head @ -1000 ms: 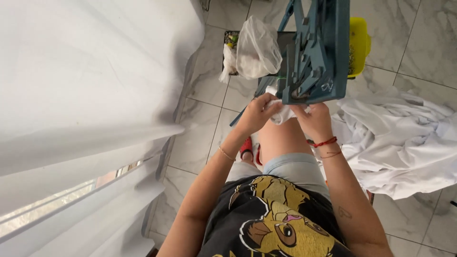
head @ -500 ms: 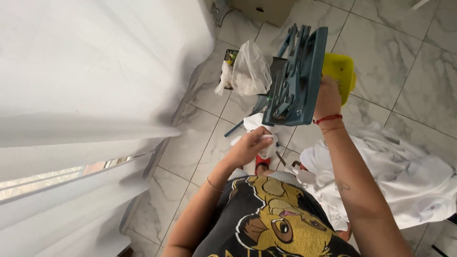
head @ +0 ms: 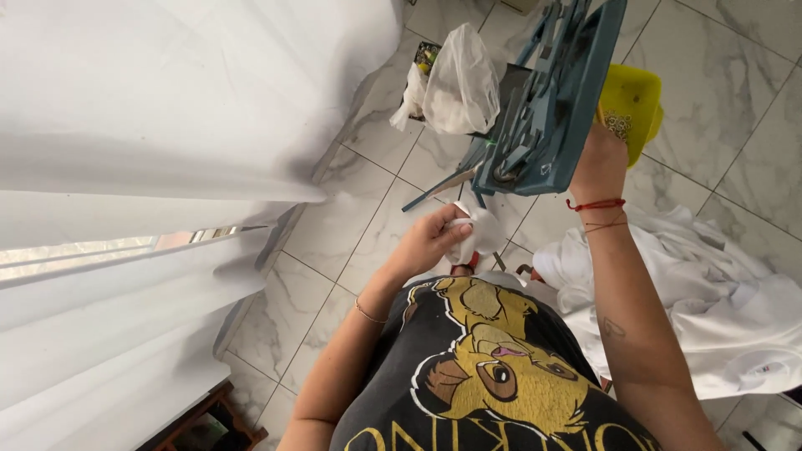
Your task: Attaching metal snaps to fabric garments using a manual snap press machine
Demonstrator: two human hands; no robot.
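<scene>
Teal plastic frame [head: 555,108] held tilted above the marble floor [head: 351,225], right hand [head: 597,163] clasped on its lower edge. White cloth [head: 478,234] bunched in left hand [head: 430,242], fingers curled shut. Likely to slip from such an edge-only, one-handed grip.

Illumination is bright, diffuse daylight entering from the left of the frame through the white curtain [head: 159,108], which is overexposed across most of its surface and shows little fold detail. The marble floor [head: 334,242] carries a soft sheen without hard glare. Shadows are faint and soft-edged, deepest under the curtain hem. Focus is acceptable at centre; the lower corners appear slightly soft, possibly from motion. Wide-angle distortion bends the floor tile lines near the edges.
</scene>
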